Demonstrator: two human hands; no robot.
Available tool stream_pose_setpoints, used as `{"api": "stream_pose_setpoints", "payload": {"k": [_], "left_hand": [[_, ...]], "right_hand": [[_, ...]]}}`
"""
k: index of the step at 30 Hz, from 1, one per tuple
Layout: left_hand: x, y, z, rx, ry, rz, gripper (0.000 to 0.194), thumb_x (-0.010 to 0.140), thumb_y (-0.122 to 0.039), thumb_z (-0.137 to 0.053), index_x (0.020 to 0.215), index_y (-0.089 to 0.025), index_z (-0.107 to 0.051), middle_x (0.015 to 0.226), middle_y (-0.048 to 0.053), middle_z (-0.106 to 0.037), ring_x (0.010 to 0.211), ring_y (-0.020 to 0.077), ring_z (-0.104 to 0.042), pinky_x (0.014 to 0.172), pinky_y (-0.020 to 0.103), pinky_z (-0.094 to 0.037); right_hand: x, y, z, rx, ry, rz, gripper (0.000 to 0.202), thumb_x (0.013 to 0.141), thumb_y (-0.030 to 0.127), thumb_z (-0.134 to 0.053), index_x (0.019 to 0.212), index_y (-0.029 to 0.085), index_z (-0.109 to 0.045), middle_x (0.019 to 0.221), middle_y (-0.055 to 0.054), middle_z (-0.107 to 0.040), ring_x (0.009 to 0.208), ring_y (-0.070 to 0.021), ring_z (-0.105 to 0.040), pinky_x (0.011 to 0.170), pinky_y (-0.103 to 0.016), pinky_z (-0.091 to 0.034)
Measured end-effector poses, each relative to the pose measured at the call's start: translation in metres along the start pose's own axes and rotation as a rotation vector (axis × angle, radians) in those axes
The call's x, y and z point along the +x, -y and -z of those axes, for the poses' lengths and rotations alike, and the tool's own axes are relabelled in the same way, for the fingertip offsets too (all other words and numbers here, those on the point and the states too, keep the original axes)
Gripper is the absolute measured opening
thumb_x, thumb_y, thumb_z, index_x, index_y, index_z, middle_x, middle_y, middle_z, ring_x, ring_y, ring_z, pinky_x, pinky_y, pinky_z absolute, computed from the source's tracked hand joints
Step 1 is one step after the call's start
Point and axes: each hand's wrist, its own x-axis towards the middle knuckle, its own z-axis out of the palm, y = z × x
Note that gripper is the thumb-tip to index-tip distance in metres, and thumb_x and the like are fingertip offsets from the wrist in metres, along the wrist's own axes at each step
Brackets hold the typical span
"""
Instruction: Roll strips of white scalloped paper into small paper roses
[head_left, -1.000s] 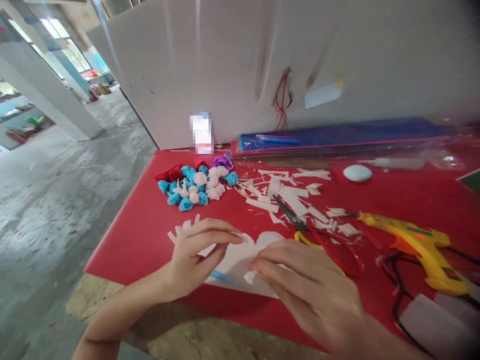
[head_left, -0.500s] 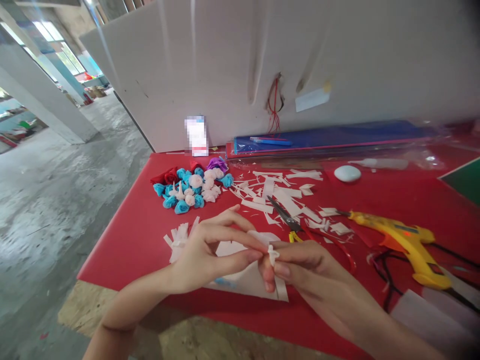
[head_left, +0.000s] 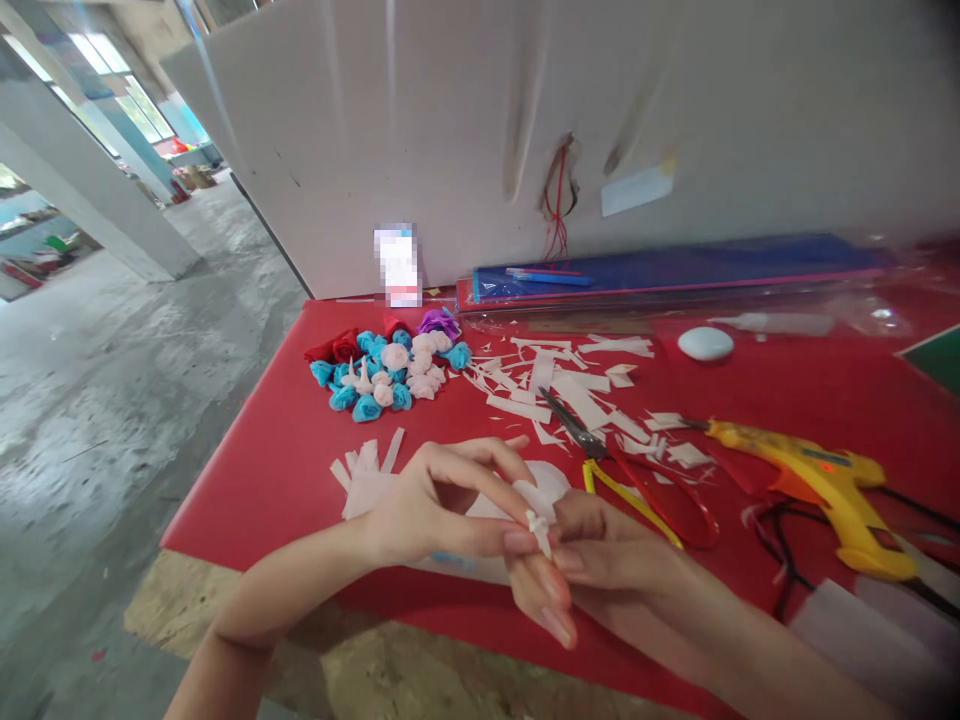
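Observation:
Between the fingertips of both hands is a small white paper flower (head_left: 538,528), partly hidden by the fingers. My left hand (head_left: 457,505) pinches it from the left with thumb and index finger. From the other side my right hand (head_left: 615,550) grips it, also between thumb and fingers. Under the hands lies a pale sheet of paper (head_left: 476,565) at the table's front edge. White paper strips (head_left: 367,465) lie beside my left wrist. Scissors (head_left: 592,445) with red and yellow handles rest just beyond my right hand.
Finished flowers (head_left: 390,370) in blue, white, red and purple cluster at the back left. Paper scraps (head_left: 577,395) spread over the red table (head_left: 262,480). A yellow glue gun (head_left: 817,490) with a black cord lies right. A phone (head_left: 399,265) leans on the wall.
Both hands have turned the white flower slightly and shifted their grip, with the right fingers now lower. The view has moved a little, and more of the scissors' handles shows.

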Motion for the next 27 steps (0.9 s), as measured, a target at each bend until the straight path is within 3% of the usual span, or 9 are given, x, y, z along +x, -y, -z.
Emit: {"api": "stream_pose_setpoints", "payload": {"k": [3,5,8,12,15,18,21,27], "left_hand": [[-0.001,0.001,0.000,0.039,-0.030,-0.041,0.014,0.073,-0.025,-0.073,0.085,-0.032,-0.074,0.075,-0.002,-0.060,0.069,0.0087,-0.054,0.097,0.036,-0.042],[-0.002,0.001,0.000,0.079,-0.062,-0.072,0.012,0.073,-0.025,-0.072,0.084,-0.031,-0.074,0.075,-0.002,-0.060,0.068,0.0081,-0.054,0.102,0.038,-0.038],[-0.004,0.000,0.001,0.168,-0.118,-0.103,0.011,0.074,-0.022,-0.072,0.082,-0.029,-0.074,0.075,-0.002,-0.059,0.069,0.0086,-0.054,0.098,0.038,-0.041],[-0.004,-0.001,-0.001,0.339,-0.188,-0.196,0.014,0.073,-0.018,-0.072,0.082,-0.028,-0.073,0.072,0.000,-0.057,0.068,0.0102,-0.052,0.073,0.028,-0.049],[-0.003,-0.001,-0.003,0.474,-0.230,-0.275,0.014,0.074,-0.018,-0.070,0.082,-0.028,-0.073,0.069,-0.001,-0.056,0.067,0.0107,-0.052,0.080,0.032,-0.047],[-0.003,-0.001,-0.005,0.532,-0.250,-0.305,0.018,0.074,-0.017,-0.069,0.085,-0.031,-0.072,0.068,-0.002,-0.057,0.065,0.0111,-0.052,0.091,0.038,-0.044],[-0.004,-0.001,-0.005,0.554,-0.240,-0.311,0.021,0.073,-0.015,-0.070,0.087,-0.031,-0.072,0.069,-0.002,-0.059,0.066,0.0115,-0.053,0.091,0.038,-0.044],[-0.003,-0.008,-0.002,0.485,-0.188,-0.108,0.018,0.076,-0.016,-0.068,0.090,-0.027,-0.073,0.085,0.003,-0.069,0.081,0.0149,-0.061,0.083,0.034,-0.049]], "right_hand": [[0.000,0.000,-0.003,-0.053,-0.056,0.017,0.016,0.076,0.035,-0.069,0.067,0.023,-0.074,0.056,0.003,-0.063,0.054,-0.0067,-0.055,0.059,-0.019,-0.043],[-0.002,0.002,-0.005,-0.222,-0.136,0.083,0.020,0.079,0.037,-0.066,0.066,0.022,-0.073,0.056,0.003,-0.063,0.056,-0.0081,-0.056,0.061,-0.020,-0.045],[-0.003,0.005,-0.011,-0.681,-0.296,0.324,0.025,0.085,0.030,-0.059,0.064,0.021,-0.069,0.060,0.001,-0.064,0.058,-0.0111,-0.060,0.060,-0.022,-0.049],[-0.001,0.007,-0.019,-1.233,-0.457,0.741,0.019,0.085,0.015,-0.054,0.070,0.021,-0.064,0.063,0.001,-0.066,0.057,-0.0119,-0.063,0.054,-0.019,-0.051],[0.000,0.002,-0.018,-1.471,-0.520,0.908,0.018,0.086,0.010,-0.051,0.077,0.022,-0.061,0.065,0.000,-0.067,0.058,-0.0129,-0.064,0.054,-0.021,-0.053],[0.000,-0.003,-0.013,-1.621,-0.564,1.045,0.017,0.085,0.005,-0.051,0.082,0.020,-0.058,0.068,-0.002,-0.067,0.059,-0.0139,-0.064,0.056,-0.024,-0.054],[0.000,-0.005,-0.009,-1.710,-0.582,1.128,0.017,0.083,0.003,-0.052,0.085,0.018,-0.057,0.068,-0.005,-0.068,0.061,-0.0156,-0.065,0.058,-0.026,-0.055],[0.002,-0.002,-0.007,-1.682,-0.607,1.121,0.018,0.083,0.002,-0.052,0.086,0.019,-0.056,0.069,-0.004,-0.068,0.061,-0.0144,-0.064,0.058,-0.025,-0.054]]}}
